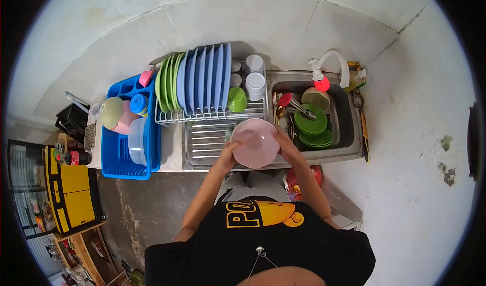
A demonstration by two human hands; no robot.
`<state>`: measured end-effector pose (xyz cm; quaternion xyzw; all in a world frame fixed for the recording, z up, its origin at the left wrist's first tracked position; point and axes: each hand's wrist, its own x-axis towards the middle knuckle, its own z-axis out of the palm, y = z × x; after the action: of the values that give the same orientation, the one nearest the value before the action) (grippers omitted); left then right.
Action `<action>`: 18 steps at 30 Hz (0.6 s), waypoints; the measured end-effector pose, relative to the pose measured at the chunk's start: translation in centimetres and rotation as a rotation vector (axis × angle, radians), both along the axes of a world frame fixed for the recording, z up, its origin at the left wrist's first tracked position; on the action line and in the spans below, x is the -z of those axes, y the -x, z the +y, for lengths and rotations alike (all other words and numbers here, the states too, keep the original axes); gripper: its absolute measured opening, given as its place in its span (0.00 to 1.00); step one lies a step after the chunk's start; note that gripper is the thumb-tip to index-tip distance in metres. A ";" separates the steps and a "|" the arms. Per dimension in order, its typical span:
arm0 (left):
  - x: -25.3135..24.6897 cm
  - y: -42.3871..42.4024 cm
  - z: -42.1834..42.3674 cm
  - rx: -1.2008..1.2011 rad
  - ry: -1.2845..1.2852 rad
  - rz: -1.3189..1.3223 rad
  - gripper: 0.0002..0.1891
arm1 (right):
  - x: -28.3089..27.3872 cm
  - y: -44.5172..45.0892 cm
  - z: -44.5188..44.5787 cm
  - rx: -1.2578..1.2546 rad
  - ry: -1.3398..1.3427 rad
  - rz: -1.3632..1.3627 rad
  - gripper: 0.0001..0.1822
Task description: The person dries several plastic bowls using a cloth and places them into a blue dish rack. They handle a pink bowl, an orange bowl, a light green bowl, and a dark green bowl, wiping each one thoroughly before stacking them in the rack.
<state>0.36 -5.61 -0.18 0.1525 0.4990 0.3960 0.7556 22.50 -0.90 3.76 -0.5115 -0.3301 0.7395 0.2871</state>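
A pink bowl (255, 143) with a wavy rim is held between my two hands, over the front of the steel drainboard (207, 139). My left hand (229, 155) grips its left side, the thumb over the rim. On the opposite side my right hand (286, 146) has hold of the rim. Beneath the bowl's left edge a small piece of something pale green shows, mostly hidden. To the right, the sink basin (343, 128) contains green plates (311, 120), a greenish bowl (316, 98) and several spoons (300, 107).
A white wire rack (197, 115) behind the bowl carries upright green and blue plates (205, 79), white cups (255, 85) and a green cup (237, 99). Left of it stands a blue plastic dish rack (155, 160) with bowls and containers. A white faucet (338, 58) arches over the sink.
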 end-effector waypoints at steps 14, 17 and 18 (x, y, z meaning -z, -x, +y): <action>-1.6 12.7 -8.3 -0.386 -0.147 0.023 0.39 | 14.2 12.2 -3.7 -0.130 -1.218 -0.837 0.21; -1.1 12.7 -8.2 -0.324 -0.110 0.116 0.36 | 10.6 11.0 -0.7 0.174 -0.501 -0.473 0.21; 0.7 13.0 -8.1 -0.294 -0.157 0.130 0.36 | 7.2 11.3 -0.8 0.158 -0.564 -0.354 0.22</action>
<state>-12.65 -13.72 -0.88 0.1619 0.5313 0.5291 0.6415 11.18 -1.69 -3.48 -0.5564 -0.5258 0.4943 0.4118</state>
